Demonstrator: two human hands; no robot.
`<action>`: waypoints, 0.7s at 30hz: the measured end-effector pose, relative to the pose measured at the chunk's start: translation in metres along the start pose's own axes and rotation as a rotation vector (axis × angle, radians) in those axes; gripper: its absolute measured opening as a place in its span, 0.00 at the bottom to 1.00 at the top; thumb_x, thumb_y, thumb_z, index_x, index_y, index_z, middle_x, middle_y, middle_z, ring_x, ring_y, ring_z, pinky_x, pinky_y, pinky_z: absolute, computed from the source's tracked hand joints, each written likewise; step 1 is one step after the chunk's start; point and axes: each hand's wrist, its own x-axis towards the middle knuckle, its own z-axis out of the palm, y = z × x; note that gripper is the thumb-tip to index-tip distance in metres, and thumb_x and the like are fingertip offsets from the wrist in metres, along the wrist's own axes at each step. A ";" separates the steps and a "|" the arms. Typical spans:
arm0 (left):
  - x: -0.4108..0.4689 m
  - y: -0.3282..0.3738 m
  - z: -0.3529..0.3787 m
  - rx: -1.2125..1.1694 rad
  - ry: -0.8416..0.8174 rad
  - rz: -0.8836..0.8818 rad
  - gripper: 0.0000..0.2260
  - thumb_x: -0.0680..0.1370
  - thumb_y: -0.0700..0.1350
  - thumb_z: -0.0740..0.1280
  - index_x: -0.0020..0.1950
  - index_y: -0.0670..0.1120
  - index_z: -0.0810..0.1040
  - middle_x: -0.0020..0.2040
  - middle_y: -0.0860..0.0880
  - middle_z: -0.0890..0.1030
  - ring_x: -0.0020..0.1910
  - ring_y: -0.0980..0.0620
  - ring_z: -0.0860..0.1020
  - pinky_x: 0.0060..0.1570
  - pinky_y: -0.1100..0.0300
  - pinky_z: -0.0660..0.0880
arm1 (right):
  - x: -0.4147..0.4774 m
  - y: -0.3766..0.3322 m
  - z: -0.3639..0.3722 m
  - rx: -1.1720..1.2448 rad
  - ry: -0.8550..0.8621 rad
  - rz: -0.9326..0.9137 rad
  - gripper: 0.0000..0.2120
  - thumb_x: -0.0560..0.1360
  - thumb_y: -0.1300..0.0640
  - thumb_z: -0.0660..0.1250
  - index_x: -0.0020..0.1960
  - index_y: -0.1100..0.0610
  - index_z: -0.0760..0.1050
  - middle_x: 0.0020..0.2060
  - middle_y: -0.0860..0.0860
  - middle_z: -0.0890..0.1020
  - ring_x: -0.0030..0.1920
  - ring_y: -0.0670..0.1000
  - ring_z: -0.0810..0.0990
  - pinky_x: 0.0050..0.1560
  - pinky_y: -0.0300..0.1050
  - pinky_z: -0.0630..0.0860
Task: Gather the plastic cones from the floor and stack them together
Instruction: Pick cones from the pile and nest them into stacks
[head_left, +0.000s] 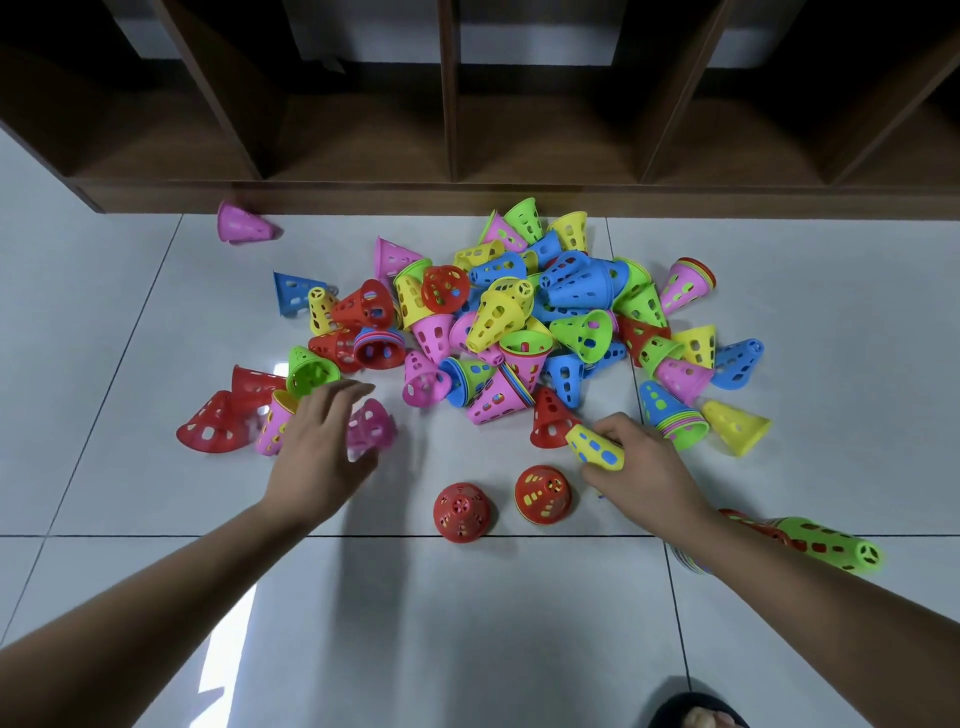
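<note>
Fingers of the left hand are spread, nearly straight, over a blurred pink cone, gripping nothing; whether they touch it I can't tell. The right hand has its fingers curled round a yellow cone at the near edge of the heap on the floor. A red cone stands tip-up nearby, and a green-tipped stack lies beside the right forearm.

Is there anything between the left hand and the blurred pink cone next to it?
Nothing visible does. The left hand, fingers straight, is right beside the pink cone, with no other cone between them; blur hides whether they touch. The right hand holds a yellow cone, away from both.
</note>
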 end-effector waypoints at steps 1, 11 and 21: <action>0.000 -0.007 0.002 0.020 -0.038 -0.042 0.39 0.71 0.47 0.82 0.78 0.49 0.69 0.73 0.47 0.73 0.70 0.42 0.73 0.63 0.44 0.76 | -0.001 -0.003 -0.002 0.042 0.008 -0.007 0.15 0.69 0.52 0.77 0.53 0.46 0.77 0.44 0.44 0.82 0.47 0.49 0.80 0.45 0.50 0.79; -0.009 -0.024 0.017 -0.044 -0.123 -0.130 0.22 0.76 0.57 0.78 0.64 0.50 0.77 0.49 0.52 0.83 0.45 0.46 0.81 0.42 0.49 0.79 | -0.004 -0.030 -0.023 0.320 -0.008 0.024 0.17 0.73 0.51 0.80 0.57 0.42 0.76 0.51 0.39 0.84 0.53 0.38 0.81 0.47 0.35 0.79; -0.010 0.035 -0.035 -0.147 -0.165 0.079 0.23 0.70 0.61 0.80 0.63 0.54 0.84 0.46 0.61 0.80 0.43 0.60 0.80 0.43 0.65 0.76 | -0.038 -0.052 -0.020 0.445 -0.030 -0.104 0.26 0.76 0.48 0.77 0.71 0.41 0.72 0.60 0.38 0.82 0.63 0.42 0.80 0.59 0.33 0.76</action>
